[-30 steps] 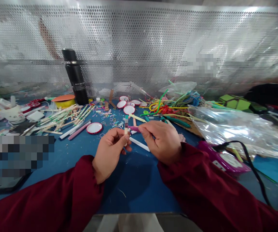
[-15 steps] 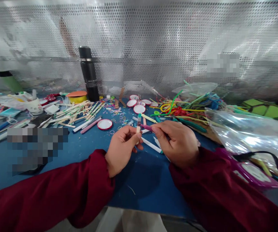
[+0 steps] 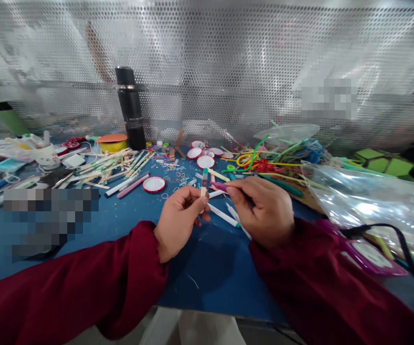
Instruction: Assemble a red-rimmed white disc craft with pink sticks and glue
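Observation:
My left hand [image 3: 178, 220] is closed in a pinch on a short pale stick with a teal tip [image 3: 204, 183], held upright above the blue table [image 3: 128, 225]. My right hand [image 3: 264, 208] is closed on a purple marker-like piece [image 3: 218, 186] whose tip points left at the stick. The two pieces meet or nearly meet between my hands. Both sleeves are dark red. White sticks [image 3: 223, 215] lie on the table just under my hands.
A black flask [image 3: 131, 109] stands at the back before a perforated metal wall. Red-rimmed round lids [image 3: 154, 184], wooden sticks [image 3: 109, 165], coloured bands, pipe cleaners [image 3: 264, 160] and clear plastic bags [image 3: 365, 199] are spread about. A black cable [image 3: 404, 244] crosses a purple item at the right.
The view has shifted, so the things on the table sit further right than a second ago. My hands keep the same hold on the stick and the purple piece.

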{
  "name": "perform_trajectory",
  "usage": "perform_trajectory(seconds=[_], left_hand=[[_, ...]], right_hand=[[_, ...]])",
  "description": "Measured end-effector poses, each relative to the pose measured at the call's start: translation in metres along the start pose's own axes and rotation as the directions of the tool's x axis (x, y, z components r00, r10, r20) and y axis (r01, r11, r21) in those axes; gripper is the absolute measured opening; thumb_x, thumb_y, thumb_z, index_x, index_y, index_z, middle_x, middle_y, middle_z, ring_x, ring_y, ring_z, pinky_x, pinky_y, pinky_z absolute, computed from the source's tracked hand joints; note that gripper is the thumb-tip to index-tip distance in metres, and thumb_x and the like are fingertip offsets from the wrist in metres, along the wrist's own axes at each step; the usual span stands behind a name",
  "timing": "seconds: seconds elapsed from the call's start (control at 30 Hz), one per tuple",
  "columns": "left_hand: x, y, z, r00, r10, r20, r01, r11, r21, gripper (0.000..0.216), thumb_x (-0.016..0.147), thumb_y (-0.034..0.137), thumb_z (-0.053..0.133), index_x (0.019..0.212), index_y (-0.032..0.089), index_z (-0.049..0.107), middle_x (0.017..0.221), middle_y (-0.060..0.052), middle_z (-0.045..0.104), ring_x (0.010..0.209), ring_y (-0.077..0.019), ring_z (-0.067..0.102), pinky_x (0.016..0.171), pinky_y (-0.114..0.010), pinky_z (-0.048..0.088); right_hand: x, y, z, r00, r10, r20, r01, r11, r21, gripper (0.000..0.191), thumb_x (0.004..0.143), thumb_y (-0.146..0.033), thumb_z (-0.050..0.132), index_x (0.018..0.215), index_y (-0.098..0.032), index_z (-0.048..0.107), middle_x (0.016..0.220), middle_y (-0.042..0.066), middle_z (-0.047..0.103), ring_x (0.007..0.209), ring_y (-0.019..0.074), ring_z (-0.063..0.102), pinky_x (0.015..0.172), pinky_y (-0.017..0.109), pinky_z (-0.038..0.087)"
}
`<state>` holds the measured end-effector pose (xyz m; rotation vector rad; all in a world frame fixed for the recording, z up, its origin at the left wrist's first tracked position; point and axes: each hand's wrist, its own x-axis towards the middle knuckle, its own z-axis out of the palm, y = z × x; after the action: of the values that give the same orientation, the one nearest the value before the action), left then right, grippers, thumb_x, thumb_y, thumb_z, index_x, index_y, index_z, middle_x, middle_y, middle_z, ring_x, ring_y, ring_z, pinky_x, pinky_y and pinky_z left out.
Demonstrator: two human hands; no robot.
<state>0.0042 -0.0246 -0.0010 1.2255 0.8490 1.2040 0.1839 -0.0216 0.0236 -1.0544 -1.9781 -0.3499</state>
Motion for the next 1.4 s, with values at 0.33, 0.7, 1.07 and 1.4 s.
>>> perform_trajectory(seconds=[0.33, 0.7, 1.07, 1.4], left_hand=[[0.0002, -0.0006, -0.0008, 1.0, 0.017, 0.011, -0.017, 1.0, 0.008, 0.023, 0.081, 0.037, 0.066, 0.085, 0.016, 0.058, 0.074, 0.0, 0.062, 0.059, -0.0082, 0.059, 0.05, -0.018, 0.041], [0.001, -0.0013, -0.001, 1.0, 0.022, 0.006, -0.022, 1.0, 0.013, 0.024, 0.081, 0.04, 0.066, 0.084, 0.017, 0.059, 0.073, 0.001, 0.062, 0.059, -0.0079, 0.059, 0.05, -0.018, 0.041], [0.0008, -0.0016, -0.0019, 0.999, 0.039, 0.014, -0.04, 0.997, 0.062, 0.021, 0.083, 0.038, 0.064, 0.085, 0.017, 0.059, 0.073, 0.001, 0.061, 0.059, -0.0081, 0.059, 0.05, -0.018, 0.041], [0.0009, -0.002, -0.0023, 0.999, 0.041, 0.023, -0.043, 0.994, 0.096, 0.019, 0.086, 0.035, 0.061, 0.086, 0.017, 0.057, 0.074, 0.001, 0.06, 0.06, -0.0071, 0.059, 0.05, -0.017, 0.041]], right_hand=[[0.003, -0.0028, -0.0013, 1.0, -0.023, -0.011, 0.023, 1.0, 0.015, 0.015, 0.089, -0.026, 0.057, 0.093, -0.021, 0.071, 0.079, 0.005, 0.071, 0.074, 0.0185, 0.064, 0.069, 0.031, 0.049], [0.0028, -0.0002, -0.0014, 0.998, -0.039, -0.057, 0.04, 0.999, 0.023, 0.013, 0.086, -0.026, 0.061, 0.094, -0.023, 0.072, 0.081, 0.006, 0.069, 0.075, 0.0195, 0.063, 0.07, 0.033, 0.05], [0.0034, 0.0, -0.0021, 0.998, -0.056, -0.016, 0.057, 0.998, 0.035, 0.015, 0.087, -0.025, 0.06, 0.095, -0.022, 0.073, 0.081, 0.006, 0.067, 0.075, 0.0181, 0.061, 0.069, 0.031, 0.048], [0.0025, 0.001, -0.0004, 0.997, -0.065, -0.049, 0.066, 0.997, 0.026, 0.013, 0.086, -0.023, 0.063, 0.094, -0.02, 0.072, 0.08, 0.005, 0.066, 0.073, 0.0169, 0.06, 0.067, 0.03, 0.047]])
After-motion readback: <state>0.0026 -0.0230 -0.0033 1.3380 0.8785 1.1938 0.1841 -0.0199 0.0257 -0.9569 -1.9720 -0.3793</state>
